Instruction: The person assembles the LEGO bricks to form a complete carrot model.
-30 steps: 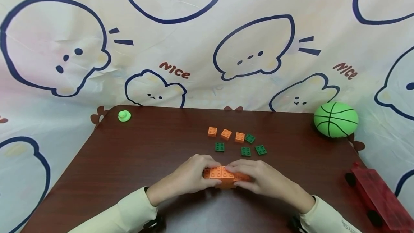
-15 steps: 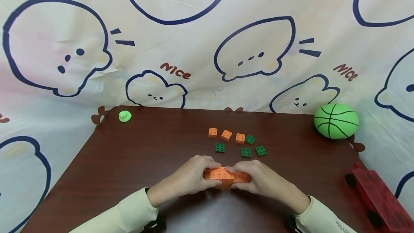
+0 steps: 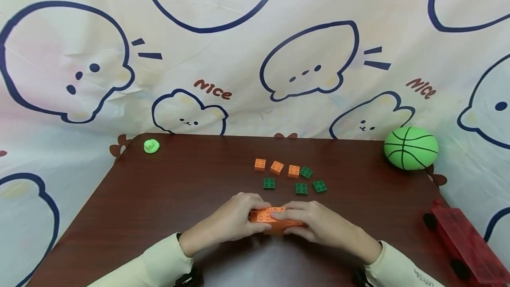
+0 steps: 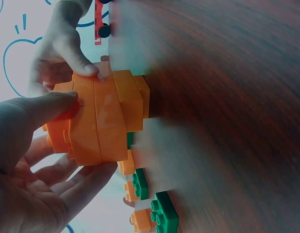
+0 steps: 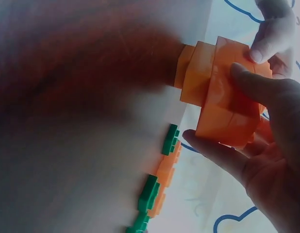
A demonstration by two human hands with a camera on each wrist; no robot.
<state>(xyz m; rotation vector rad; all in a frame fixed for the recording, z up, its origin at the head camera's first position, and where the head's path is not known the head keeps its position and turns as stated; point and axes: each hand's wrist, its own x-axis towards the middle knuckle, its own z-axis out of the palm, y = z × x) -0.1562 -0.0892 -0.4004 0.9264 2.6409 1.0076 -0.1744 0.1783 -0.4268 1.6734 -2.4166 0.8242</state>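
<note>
A stepped stack of orange building blocks [image 3: 274, 226] is held between both hands at the near middle of the table. My left hand [image 3: 238, 217] grips its left end, thumb on the near face and fingers behind. On the other end, my right hand [image 3: 320, 221] grips with its thumb low on the near side and fingers over the top and far side. In the left wrist view, narrower layers of the orange stack [image 4: 108, 131] show beneath its wide upper layers. The right wrist view shows the same orange stack [image 5: 227, 97] with the right thumb pressed on it.
Behind the hands lie loose orange blocks [image 3: 276, 167] and green blocks [image 3: 301, 188], several in all. A green toy duck [image 3: 151, 146] sits at the far left corner, a green ball [image 3: 411, 148] at the far right. A red toy vehicle [image 3: 470, 242] stands along the right edge.
My right hand has shifted its grip, with fingers drawn back half a second ago and now reaching further left across the stack's top. My left hand keeps its hold; the loose blocks stay put.
</note>
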